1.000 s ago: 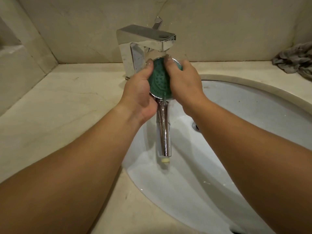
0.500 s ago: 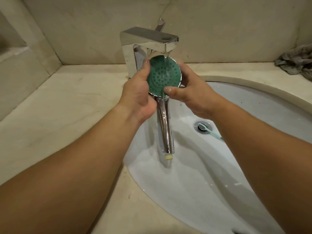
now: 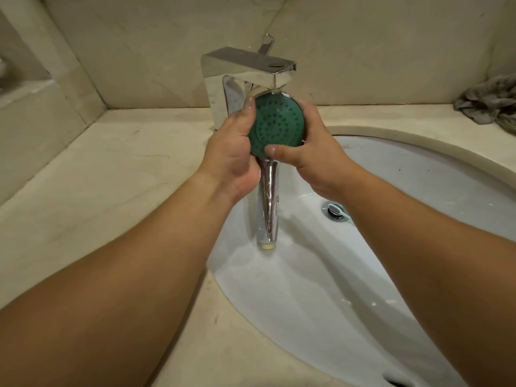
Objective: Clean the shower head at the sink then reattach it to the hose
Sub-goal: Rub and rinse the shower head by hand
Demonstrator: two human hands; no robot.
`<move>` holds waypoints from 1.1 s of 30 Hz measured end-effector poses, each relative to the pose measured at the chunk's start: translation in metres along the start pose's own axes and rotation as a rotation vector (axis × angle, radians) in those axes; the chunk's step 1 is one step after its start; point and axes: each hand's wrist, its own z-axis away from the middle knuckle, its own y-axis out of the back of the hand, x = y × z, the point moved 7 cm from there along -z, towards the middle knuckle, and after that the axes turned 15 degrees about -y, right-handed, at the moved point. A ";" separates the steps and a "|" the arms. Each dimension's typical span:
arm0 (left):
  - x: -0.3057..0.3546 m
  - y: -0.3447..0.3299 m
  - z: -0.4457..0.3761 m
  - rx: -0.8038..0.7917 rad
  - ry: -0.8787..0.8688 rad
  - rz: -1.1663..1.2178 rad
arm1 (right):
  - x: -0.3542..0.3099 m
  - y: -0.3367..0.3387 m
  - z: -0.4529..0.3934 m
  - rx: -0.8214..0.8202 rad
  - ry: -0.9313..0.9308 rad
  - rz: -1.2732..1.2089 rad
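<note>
The washing step appears to be in hand; next, rubbing across the nozzles is called for, then refitting to the hose, which is not seen. The left hand (image 3: 231,146) is curled round the left rim of the head (image 3: 275,125), held under the tap (image 3: 248,71) over the sink (image 3: 418,191). The right hand (image 3: 312,155) cups the right rim, thumb pressed on the green face.

I see both hands holding the shower head (image 3: 276,124) under the chrome faucet (image 3: 245,71) spout over the white sink (image 3: 418,191), the left hand (image 3: 231,152) cupping its left edge, the right hand (image 3: 315,155) thumb pressed on the green face, chrome handle pointing down.
</note>
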 end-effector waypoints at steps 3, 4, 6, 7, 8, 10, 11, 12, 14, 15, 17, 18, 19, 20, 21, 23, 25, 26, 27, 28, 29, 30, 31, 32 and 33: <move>0.000 0.000 -0.001 0.020 -0.007 0.035 | 0.002 -0.006 0.002 0.073 0.004 -0.049; 0.000 0.000 -0.001 0.022 -0.005 0.042 | 0.002 -0.007 0.002 0.112 0.016 -0.041; 0.000 0.002 -0.002 0.022 -0.003 0.049 | 0.002 -0.010 0.001 0.134 0.022 -0.032; 0.000 0.003 -0.002 0.021 -0.005 0.054 | 0.002 -0.011 -0.001 0.099 0.006 -0.053; 0.000 0.003 -0.004 0.018 -0.007 0.057 | 0.001 -0.011 -0.002 0.037 -0.015 -0.082; -0.001 0.002 -0.003 -0.003 0.000 0.059 | 0.001 -0.007 -0.003 -0.097 -0.058 -0.117; -0.001 0.000 -0.003 -0.017 0.006 0.056 | 0.001 -0.006 -0.003 -0.146 -0.073 -0.113; -0.001 -0.001 -0.002 -0.027 0.013 0.048 | 0.002 -0.005 -0.002 -0.180 -0.082 -0.109; 0.000 -0.005 0.001 -0.052 0.037 0.029 | 0.003 -0.003 0.000 -0.210 -0.106 -0.163; 0.000 -0.008 0.003 -0.065 0.052 0.024 | 0.003 -0.002 0.000 -0.203 -0.120 -0.207; 0.002 -0.009 0.006 -0.075 0.069 0.021 | 0.001 -0.003 -0.001 -0.139 -0.152 -0.252; 0.003 -0.009 0.006 -0.074 0.075 0.014 | 0.001 -0.003 -0.002 -0.102 -0.175 -0.263; 0.003 -0.009 0.008 -0.071 0.081 -0.003 | 0.001 -0.002 -0.002 -0.072 -0.190 -0.282; 0.004 -0.008 0.008 -0.062 0.082 -0.028 | 0.000 -0.001 -0.002 -0.049 -0.189 -0.305; 0.004 -0.008 0.009 -0.057 0.081 -0.060 | -0.001 0.000 -0.003 -0.034 -0.177 -0.326; 0.006 -0.007 0.011 -0.049 0.072 -0.123 | -0.004 0.002 -0.002 -0.009 -0.146 -0.343; 0.006 -0.007 0.012 -0.045 0.070 -0.146 | -0.005 0.003 -0.003 0.015 -0.125 -0.355; 0.006 -0.006 0.011 -0.039 0.069 -0.145 | -0.005 0.002 -0.003 0.022 -0.123 -0.355; 0.006 -0.006 0.011 -0.031 0.067 -0.141 | -0.005 0.001 -0.003 0.034 -0.125 -0.348; 0.006 -0.005 0.011 -0.021 0.064 -0.137 | -0.005 0.001 -0.003 0.048 -0.127 -0.339; 0.006 -0.005 0.010 -0.017 0.063 -0.137 | -0.005 0.000 -0.003 0.061 -0.131 -0.332; 0.006 -0.005 0.009 -0.017 0.061 -0.139 | -0.006 0.001 -0.002 0.074 -0.139 -0.326; 0.005 -0.005 0.009 -0.023 0.061 -0.143 | -0.006 0.001 -0.002 0.086 -0.149 -0.317; 0.003 -0.004 0.008 -0.023 0.062 -0.152 | -0.005 0.003 -0.002 0.104 -0.161 -0.309; 0.001 -0.004 0.007 -0.022 0.066 -0.161 | -0.005 0.007 -0.001 0.135 -0.175 -0.304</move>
